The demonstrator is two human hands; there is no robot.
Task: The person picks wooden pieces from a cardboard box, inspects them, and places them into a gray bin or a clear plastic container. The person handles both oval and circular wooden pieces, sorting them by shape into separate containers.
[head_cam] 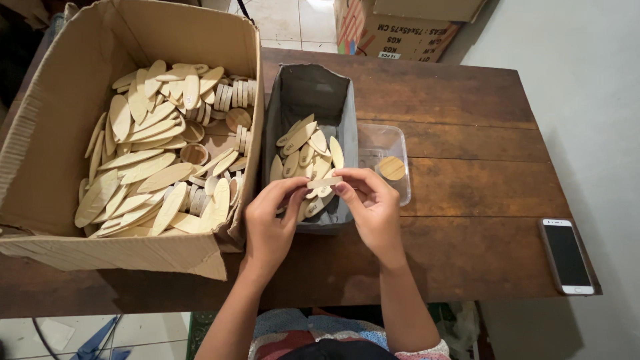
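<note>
From the head view, we see our left hand (270, 223) and right hand (373, 207) each pinching an end of one thin wooden strip (325, 182), held over the near end of the grey box (347, 113). By our judgement the work is early: this box holds a shallow layer of oval wooden pieces (303, 150), while the cardboard box (40, 120) on the left remains heaped.

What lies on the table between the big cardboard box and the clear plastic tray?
In the head view, a grey container of oval wooden pieces stands between the cardboard box and the clear tray.
</note>
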